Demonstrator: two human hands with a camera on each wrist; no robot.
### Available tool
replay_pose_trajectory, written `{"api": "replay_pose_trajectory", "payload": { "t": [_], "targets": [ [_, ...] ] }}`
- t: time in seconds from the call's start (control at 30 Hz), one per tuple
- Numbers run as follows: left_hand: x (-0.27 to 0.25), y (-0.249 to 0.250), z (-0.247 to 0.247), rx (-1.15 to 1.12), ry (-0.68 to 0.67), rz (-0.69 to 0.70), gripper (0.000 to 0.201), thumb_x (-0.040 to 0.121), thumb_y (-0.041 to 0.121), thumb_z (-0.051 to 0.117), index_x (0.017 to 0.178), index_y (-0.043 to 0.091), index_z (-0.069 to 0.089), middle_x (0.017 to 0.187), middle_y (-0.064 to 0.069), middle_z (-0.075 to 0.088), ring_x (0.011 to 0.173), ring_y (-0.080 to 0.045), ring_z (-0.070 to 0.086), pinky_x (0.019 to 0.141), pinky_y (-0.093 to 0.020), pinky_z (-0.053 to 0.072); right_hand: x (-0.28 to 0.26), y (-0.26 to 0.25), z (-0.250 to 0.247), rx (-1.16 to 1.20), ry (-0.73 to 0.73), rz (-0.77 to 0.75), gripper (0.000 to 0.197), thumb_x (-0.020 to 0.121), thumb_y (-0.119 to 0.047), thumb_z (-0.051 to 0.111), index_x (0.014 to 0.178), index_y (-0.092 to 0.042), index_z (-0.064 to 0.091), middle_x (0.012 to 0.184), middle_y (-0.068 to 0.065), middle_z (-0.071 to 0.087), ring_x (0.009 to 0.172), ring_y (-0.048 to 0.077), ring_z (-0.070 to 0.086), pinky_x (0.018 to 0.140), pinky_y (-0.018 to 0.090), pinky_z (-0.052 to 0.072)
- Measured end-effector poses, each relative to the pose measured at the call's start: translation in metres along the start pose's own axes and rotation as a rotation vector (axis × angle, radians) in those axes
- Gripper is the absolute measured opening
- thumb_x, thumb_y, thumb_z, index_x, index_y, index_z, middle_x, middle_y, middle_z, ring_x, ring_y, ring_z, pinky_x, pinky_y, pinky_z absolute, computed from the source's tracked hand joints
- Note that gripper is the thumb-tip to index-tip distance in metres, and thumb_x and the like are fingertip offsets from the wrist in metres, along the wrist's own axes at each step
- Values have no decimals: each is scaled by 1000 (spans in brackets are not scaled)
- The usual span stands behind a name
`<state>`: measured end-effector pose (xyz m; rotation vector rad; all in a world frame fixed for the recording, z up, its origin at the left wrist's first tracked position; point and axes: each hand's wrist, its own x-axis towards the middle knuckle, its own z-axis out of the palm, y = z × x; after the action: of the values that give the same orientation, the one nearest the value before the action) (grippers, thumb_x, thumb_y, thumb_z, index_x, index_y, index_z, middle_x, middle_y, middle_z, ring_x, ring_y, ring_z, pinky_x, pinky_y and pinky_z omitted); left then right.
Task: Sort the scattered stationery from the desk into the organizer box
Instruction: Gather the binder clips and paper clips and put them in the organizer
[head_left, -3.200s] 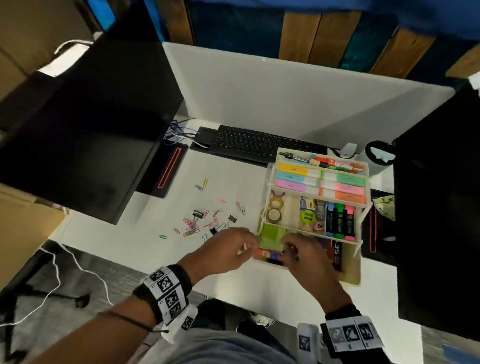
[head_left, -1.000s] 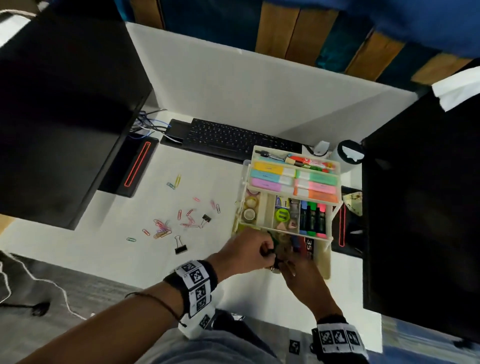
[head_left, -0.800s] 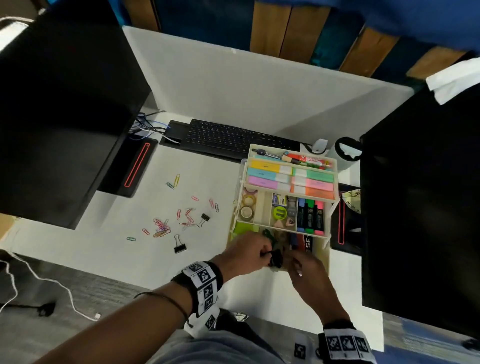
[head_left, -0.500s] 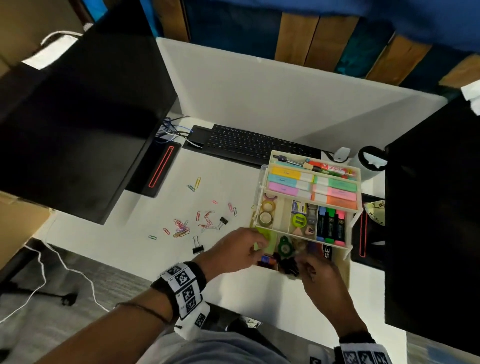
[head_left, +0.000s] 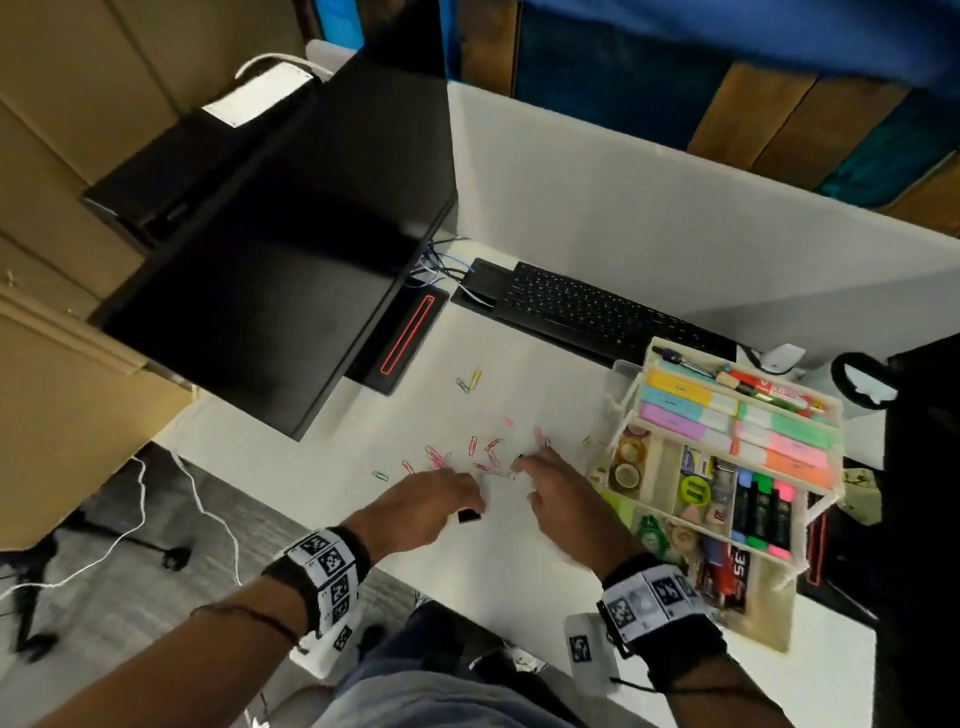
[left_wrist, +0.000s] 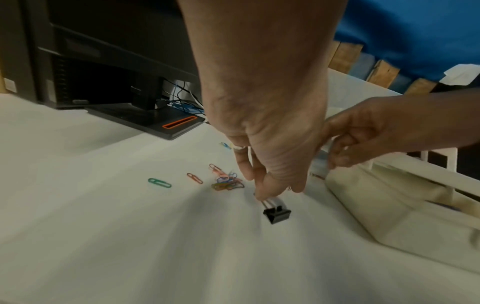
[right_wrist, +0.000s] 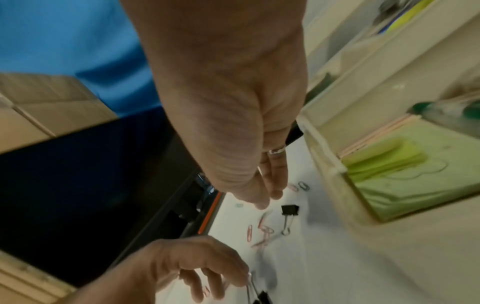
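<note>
From the head camera, the left hand (head_left: 423, 501) reaches down to the white bench (head_left: 322, 467), its fingers drawn together on the wire handles of a black binder clip (head_left: 468, 515) whose body shows just below the fingertips. The right hand (head_left: 563, 496) hovers beside it with fingers relaxed and spread, holding nothing, its fingertips over the scattered paper clips (head_left: 467, 454). The organizer box (head_left: 774, 631) stands at the right edge of the bench, tiers stepped open, holding sticky notes, tape rolls and highlighters. A keyboard (head_left: 597, 312) lies behind it, and a dark monitor (head_left: 280, 249) stands to the left.

The left wrist camera shows the left hand (left_wrist: 270, 144) from behind, thumb and fingertips pinching the silver handles of the binder clip (left_wrist: 277, 214), whose black body rests on or just above the bench (blur makes it hard to say which). Coloured paper clips (left_wrist: 226, 182) lie just beyond it, a green one apart to the left. The right hand (left_wrist: 363, 131) hangs near the organizer box (left_wrist: 389, 205).

In the right wrist camera, the right hand (right_wrist: 246, 144) points down with fingers loose and slightly apart, just above a second binder clip (right_wrist: 289, 210) lying flat among pink paper clips (right_wrist: 262, 228). The organizer box (right_wrist: 327, 164) sits close on the right, green sticky notes in its corner compartment. The left hand (right_wrist: 194, 273) appears at the bottom, pinching clip handles.
</note>
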<state>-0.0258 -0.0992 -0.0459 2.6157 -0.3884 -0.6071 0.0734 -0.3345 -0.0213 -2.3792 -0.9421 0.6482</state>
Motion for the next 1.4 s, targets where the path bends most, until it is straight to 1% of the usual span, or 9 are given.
{"api": "replay_pose_trajectory", "payload": {
  "t": [0.17, 0.4, 0.5, 0.73, 0.9, 1.0, 1.13, 1.23, 1.4],
  "targets": [
    [3, -8, 18, 77, 7, 190, 61, 87, -7, 45, 134, 29, 58, 145, 13, 52, 115, -21, 57, 101, -40, 48, 34, -3, 15, -230, -130, 9, 51, 88, 7, 48, 132, -16, 57, 136, 6, 51, 132, 35, 54, 92, 48, 57],
    [13, -22, 24, 127, 20, 319, 56, 86, -3, 44, 129, 27, 61, 140, 11, 59, 114, -22, 59, 88, -41, 55, 48, 10, 25, -252, -158, 85, 23, 92, 1, 44, 100, -16, 57, 117, 6, 50, 107, 30, 64, 84, 47, 55],
    [19, -27, 27, 137, 9, 353, 53, 87, 4, 35, 127, 28, 61, 136, 10, 60, 111, -22, 60, 82, -41, 55, 48, 13, 29, -243, -133, 123, 15, 96, -1, 46, 99, -11, 57, 110, 11, 55, 100, 34, 64, 81, 44, 53],
    [29, -30, 25, 160, 24, 397, 31, 85, 15, 66, 109, 34, 68, 111, 16, 68, 94, -9, 64, 75, -23, 48, 36, 14, 33, -266, -26, 99, 7, 85, -13, 64, 82, -15, 58, 83, 6, 61, 74, 30, 68, 58, 36, 55],
    [31, -24, 10, -8, -15, 297, 17, 87, 24, 55, 102, 29, 61, 102, 12, 62, 94, -10, 59, 76, -27, 48, 22, 8, 18, -253, 73, 19, 7, 82, -19, 64, 84, -16, 59, 87, 5, 62, 80, 25, 65, 67, 37, 56],
    [29, -17, -2, -173, 78, 205, 24, 84, 32, 61, 108, 35, 62, 104, 16, 64, 90, 0, 60, 77, -22, 49, -3, 8, -3, -212, 96, -5, 15, 90, -26, 59, 99, -15, 64, 96, 4, 64, 88, 24, 65, 75, 36, 56],
    [26, 1, -12, -319, 256, 87, 19, 77, 32, 68, 94, 36, 61, 94, 23, 63, 82, 5, 56, 76, -20, 50, -54, 9, -32, -144, 282, -52, 21, 87, -26, 70, 107, -17, 70, 92, 0, 65, 83, 20, 63, 76, 31, 53],
    [28, 22, -18, -412, 322, 70, 22, 78, 24, 75, 92, 35, 61, 92, 24, 64, 86, 2, 61, 77, -22, 52, -103, 25, -48, -64, 392, 70, 27, 84, -31, 75, 110, -23, 70, 95, -9, 65, 85, 11, 63, 75, 26, 54],
    [41, 71, -39, -488, 172, 100, 21, 81, 20, 76, 92, 32, 63, 88, 20, 68, 79, -5, 69, 70, -26, 57, -170, 69, -64, -19, 412, 331, 34, 84, -35, 74, 117, -28, 72, 107, -13, 70, 89, 8, 66, 76, 24, 55]
  ]
}}
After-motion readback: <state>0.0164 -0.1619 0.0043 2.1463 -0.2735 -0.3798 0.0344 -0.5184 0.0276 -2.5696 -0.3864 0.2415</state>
